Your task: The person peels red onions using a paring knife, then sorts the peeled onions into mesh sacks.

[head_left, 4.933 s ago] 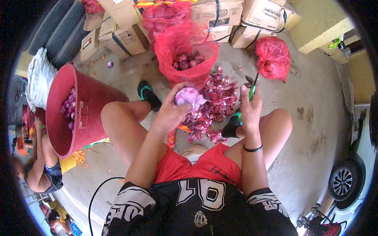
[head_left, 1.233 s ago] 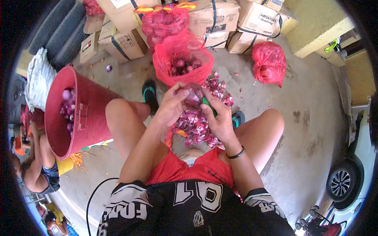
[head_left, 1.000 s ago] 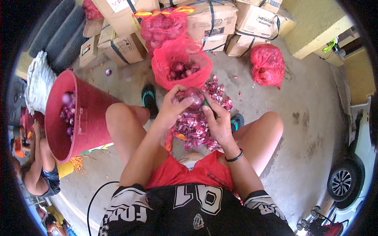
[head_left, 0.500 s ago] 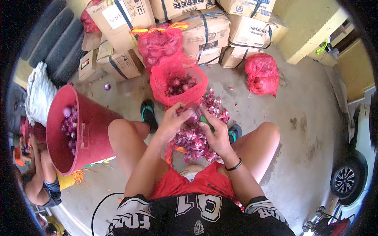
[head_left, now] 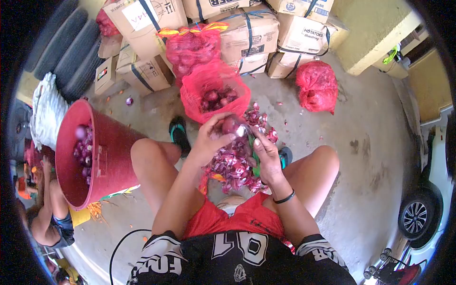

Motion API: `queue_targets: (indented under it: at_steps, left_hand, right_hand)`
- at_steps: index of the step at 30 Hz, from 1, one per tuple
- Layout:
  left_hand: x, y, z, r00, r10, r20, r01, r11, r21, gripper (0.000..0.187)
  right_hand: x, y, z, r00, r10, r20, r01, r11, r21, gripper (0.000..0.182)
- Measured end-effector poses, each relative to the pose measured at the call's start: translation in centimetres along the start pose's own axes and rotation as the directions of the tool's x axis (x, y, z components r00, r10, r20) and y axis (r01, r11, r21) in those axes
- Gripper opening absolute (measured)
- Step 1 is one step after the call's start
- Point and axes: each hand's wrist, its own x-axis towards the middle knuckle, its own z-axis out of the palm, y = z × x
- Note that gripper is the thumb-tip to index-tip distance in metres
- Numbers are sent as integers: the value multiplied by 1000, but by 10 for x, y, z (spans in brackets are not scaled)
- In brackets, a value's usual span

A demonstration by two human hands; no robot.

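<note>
My left hand (head_left: 209, 140) is wrapped round a red onion (head_left: 231, 126) with a pale cut spot on its side. Close on its right, my right hand (head_left: 267, 156) grips a green-handled knife (head_left: 255, 159), whose blade is hard to make out. Loose onion skins (head_left: 233, 166) lie in a heap on the floor beneath both hands. Just beyond them stands an open red mesh bag (head_left: 190, 97) with several onions (head_left: 218, 99) inside.
At left a large red tub (head_left: 116, 156) holds onions; a co-worker (head_left: 47, 213) sits beyond it. Tied cardboard boxes (head_left: 251, 35), a full mesh bag (head_left: 192, 50) and another red bag (head_left: 317, 86) stand ahead. A car wheel (head_left: 417, 216) is at right.
My right hand has moved slightly right and down, away from the onion. My left hand has lifted the onion a little, and a pale spot on it now shows.
</note>
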Motion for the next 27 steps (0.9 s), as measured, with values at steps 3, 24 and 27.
queue_targets:
  at_steps: [3,24,27]
  left_hand:
    - [3,-7,-8,998,-66,20,68,991,-113,61]
    - [-7,0,-3,987,-128,101,160,876,-455,61]
    - [-4,-9,-6,992,-116,53,127,882,-453,63]
  right_hand:
    - [-1,-6,0,996,58,73,-66,991,115,44]
    - [34,12,-46,983,-150,-104,87,886,-456,44]
    - [19,5,-20,990,-131,-49,87,854,-513,51]
